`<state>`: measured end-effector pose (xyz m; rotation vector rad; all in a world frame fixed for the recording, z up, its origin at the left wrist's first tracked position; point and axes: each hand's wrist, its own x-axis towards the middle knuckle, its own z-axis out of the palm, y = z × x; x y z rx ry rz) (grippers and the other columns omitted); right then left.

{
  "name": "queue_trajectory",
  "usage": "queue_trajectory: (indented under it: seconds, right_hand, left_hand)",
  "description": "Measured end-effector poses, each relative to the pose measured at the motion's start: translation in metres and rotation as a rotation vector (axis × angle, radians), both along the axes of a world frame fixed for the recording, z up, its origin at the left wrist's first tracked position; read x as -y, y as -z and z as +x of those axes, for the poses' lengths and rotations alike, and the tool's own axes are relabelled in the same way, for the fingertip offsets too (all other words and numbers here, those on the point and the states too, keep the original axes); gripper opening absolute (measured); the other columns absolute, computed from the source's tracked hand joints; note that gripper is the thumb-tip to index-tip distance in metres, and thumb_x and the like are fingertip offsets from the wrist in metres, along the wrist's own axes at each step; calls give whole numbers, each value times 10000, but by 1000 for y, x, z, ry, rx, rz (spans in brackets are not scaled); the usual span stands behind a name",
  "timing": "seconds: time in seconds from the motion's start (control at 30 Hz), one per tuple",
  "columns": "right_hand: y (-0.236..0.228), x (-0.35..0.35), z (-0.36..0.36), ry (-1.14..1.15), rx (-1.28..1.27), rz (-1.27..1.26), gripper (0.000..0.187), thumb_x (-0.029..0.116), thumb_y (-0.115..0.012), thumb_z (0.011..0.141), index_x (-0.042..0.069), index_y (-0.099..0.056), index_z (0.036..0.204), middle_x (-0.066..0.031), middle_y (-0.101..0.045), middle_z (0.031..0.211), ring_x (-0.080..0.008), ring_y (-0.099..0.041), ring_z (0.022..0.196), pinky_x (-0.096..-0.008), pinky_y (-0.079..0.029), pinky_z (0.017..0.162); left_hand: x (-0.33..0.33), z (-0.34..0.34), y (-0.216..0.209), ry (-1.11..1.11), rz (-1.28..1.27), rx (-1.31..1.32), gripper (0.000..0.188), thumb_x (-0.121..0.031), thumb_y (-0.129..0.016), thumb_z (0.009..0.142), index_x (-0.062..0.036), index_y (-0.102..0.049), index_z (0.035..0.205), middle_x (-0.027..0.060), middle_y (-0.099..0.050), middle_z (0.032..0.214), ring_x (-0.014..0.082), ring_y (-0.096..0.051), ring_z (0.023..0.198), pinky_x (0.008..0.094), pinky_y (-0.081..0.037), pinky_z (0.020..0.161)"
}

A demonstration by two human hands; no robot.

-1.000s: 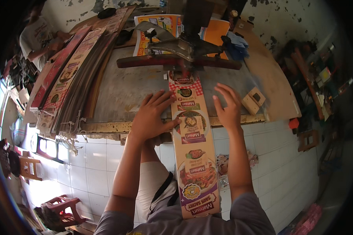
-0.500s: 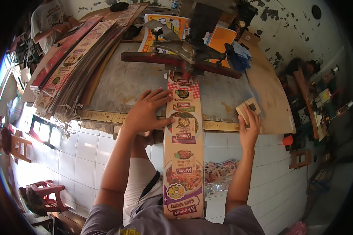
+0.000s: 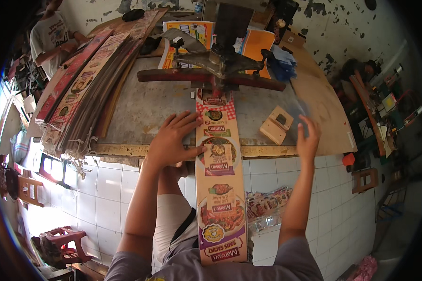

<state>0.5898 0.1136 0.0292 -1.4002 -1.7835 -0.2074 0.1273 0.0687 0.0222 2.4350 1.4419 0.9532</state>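
The long printed cardboard strip [image 3: 219, 173] runs straight down the middle of your view, from the press at 12 o'clock to your lap at 6 o'clock. Its top end disappears under the machine head [image 3: 220, 61], so you cannot see where it stops, and its lower end overhangs the bench edge [image 3: 126, 150] and covers part of your shirt.

Your left hand [image 3: 173, 140] lies flat at about 9 o'clock of the strip's middle, fingers spread across the grey bench top, the thumb pressing on the strip's left edge. It pins the strip rather than gripping it.

Your right hand [image 3: 308, 140] is at 3 o'clock, well clear of the strip, raised over the bench edge with fingers up and loosely spread, holding nothing. It is slightly blurred, so whether the fingertips touch the bench is hard to tell. Just beside it, at its 10 o'clock, sits a small wooden block [image 3: 276, 124].

Further out, at 10 o'clock, a stack of similar strips [image 3: 79, 98] lies slanted along the bench. At 11 o'clock another person [image 3: 49, 35] stands partly cut off by the rim. Shiny sachet packs [image 3: 267, 206] lie below on the tiled floor, half hidden behind your right forearm.
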Motion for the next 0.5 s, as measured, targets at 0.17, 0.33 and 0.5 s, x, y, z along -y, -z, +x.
queue_trajectory:
  seconds: [0.17, 0.33, 0.5]
  right_hand:
    - [17, -42, 61, 44, 11, -148, 329, 114, -743, 987, 50, -740, 1310, -146, -710, 1358, -364, -646, 1292, -441, -498, 1120]
    - [21, -40, 51, 78, -2, -174, 290, 102, -745, 986, 52, -762, 1271, -125, -715, 1354, -337, -662, 1282, -426, -511, 1117]
    - [24, -40, 59, 71, -103, -189, 244, 105, -750, 993, 57, -781, 1230, -115, -735, 1310, -322, -674, 1258, -413, -521, 1099]
  left_hand:
    - [-1, 2, -1, 7, -8, 3, 776, -489, -875, 821, -114, -693, 1475, 98, -612, 1604, 363, -498, 1542, 570, -339, 1302]
    - [2, 0, -3, -10, -24, -3, 765, -482, -873, 825, -127, -694, 1478, 95, -611, 1605, 359, -494, 1546, 574, -334, 1304]
    - [0, 1, -3, 0, 4, -12, 753, -496, -869, 833, -81, -708, 1440, 131, -623, 1583, 364, -521, 1521, 575, -360, 1281]
